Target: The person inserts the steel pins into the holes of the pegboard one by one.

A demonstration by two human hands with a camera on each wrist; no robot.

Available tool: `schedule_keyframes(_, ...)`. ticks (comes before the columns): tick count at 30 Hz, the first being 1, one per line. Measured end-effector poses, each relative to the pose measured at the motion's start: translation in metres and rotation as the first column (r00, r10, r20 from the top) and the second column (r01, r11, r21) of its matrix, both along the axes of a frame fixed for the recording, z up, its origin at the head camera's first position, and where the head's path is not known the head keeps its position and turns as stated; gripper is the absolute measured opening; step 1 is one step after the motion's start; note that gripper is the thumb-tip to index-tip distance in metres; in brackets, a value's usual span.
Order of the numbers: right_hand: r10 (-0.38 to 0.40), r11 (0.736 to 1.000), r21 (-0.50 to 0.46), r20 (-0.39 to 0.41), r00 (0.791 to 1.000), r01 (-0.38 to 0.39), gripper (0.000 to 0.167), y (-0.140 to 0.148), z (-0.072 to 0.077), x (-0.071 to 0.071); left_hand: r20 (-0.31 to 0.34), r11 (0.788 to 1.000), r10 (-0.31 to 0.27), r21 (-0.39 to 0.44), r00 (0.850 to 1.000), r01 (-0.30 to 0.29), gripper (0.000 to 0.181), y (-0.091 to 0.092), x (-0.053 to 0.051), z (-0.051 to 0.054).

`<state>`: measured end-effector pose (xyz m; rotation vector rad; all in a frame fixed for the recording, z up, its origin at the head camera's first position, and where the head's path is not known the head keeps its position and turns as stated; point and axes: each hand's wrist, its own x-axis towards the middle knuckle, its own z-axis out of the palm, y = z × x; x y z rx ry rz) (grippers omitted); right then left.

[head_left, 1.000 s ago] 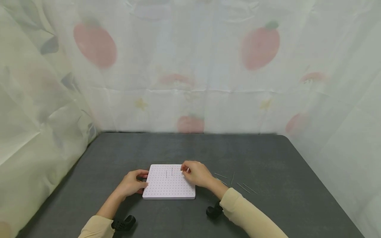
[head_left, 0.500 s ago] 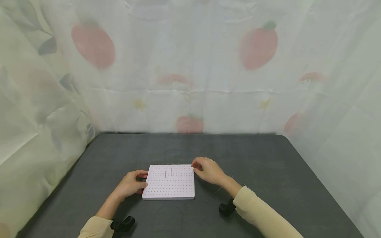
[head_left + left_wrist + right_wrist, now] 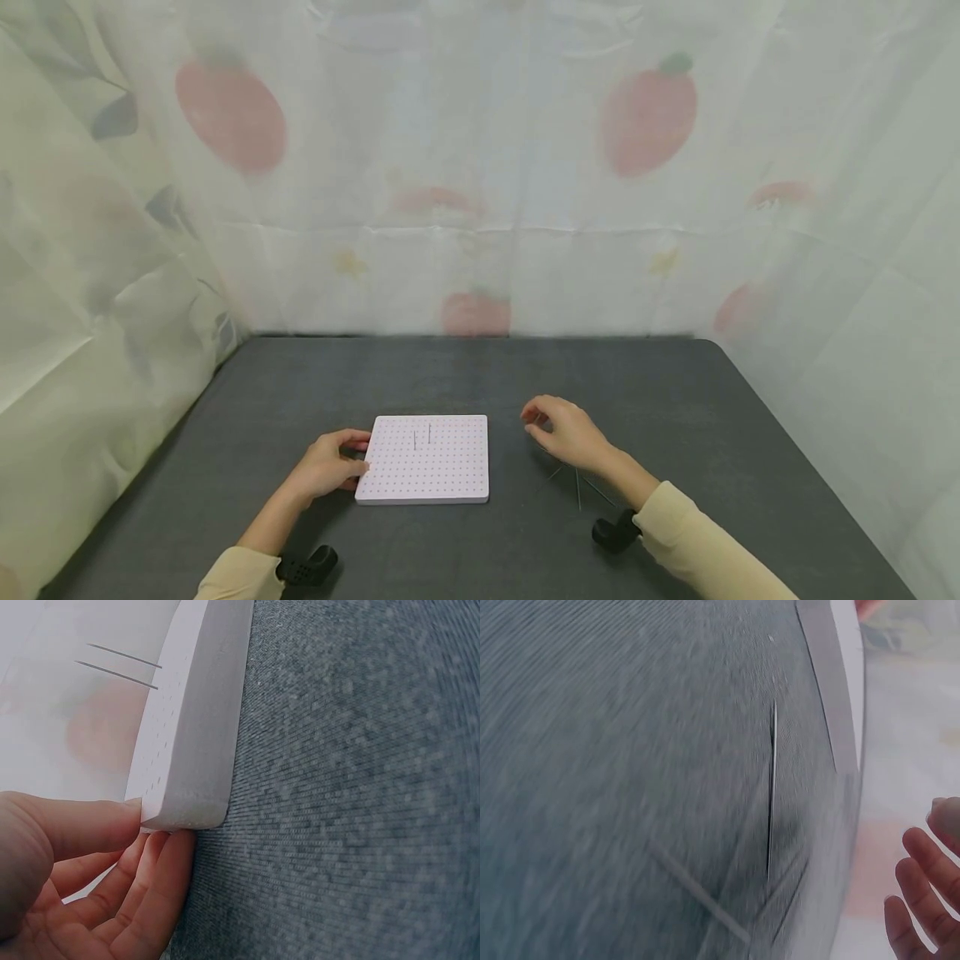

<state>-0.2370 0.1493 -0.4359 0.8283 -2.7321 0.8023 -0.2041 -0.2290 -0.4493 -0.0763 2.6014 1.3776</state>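
Pinching, with bent fingers [image 3: 171,874] and thumb of the left hand [image 3: 324,465], the left edge of a square white perforated board [image 3: 423,473].
Lying flat on a dark grey fabric-topped table [image 3: 450,550]: smooth-sided, round-cornered, gridded with tiny holes, bearing two thin silvery upright pins [image 3: 117,675] toward the far side. Hovering apart, to the board's right, with a loosely curved and apparently empty right hand [image 3: 567,435], over loose metal pins [image 3: 772,791] on the tabletop, too blurred to count surely.
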Motion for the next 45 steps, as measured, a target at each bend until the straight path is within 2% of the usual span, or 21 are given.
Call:
schedule_keyframes(4,-0.01,0.999,-0.046,-0.018,1.0,0.009,0.016,0.017,0.001,0.002,0.0,1.0,-0.003,0.002,1.0,0.003,0.054,-0.001,0.0,-0.001)
schedule_keyframes(11,-0.063,0.993,-0.095,-0.002,0.998,0.063,0.018,0.05,0.004,0.007,-0.004,1.0,0.001,-0.015,1.0,-0.001,0.053,0.0,0.0,0.0)
schedule_keyframes(22,-0.106,0.988,-0.118,-0.052,0.993,0.099,0.015,0.094,-0.011,0.02,-0.011,1.0,0.002,-0.021,1.0,-0.002,0.053,-0.001,0.0,-0.001)
schedule_keyframes(35,-0.113,0.986,-0.115,0.09,0.99,0.123,0.014,0.115,-0.022,0.037,-0.001,1.0,0.018,0.004,1.0,-0.018,0.053,0.001,-0.002,-0.004)
schedule_keyframes(45,-0.095,0.992,-0.062,0.231,0.968,0.112,0.013,0.125,-0.027,0.043,-0.008,1.0,0.019,-0.01,1.0,-0.019,0.052,0.002,-0.001,-0.004)
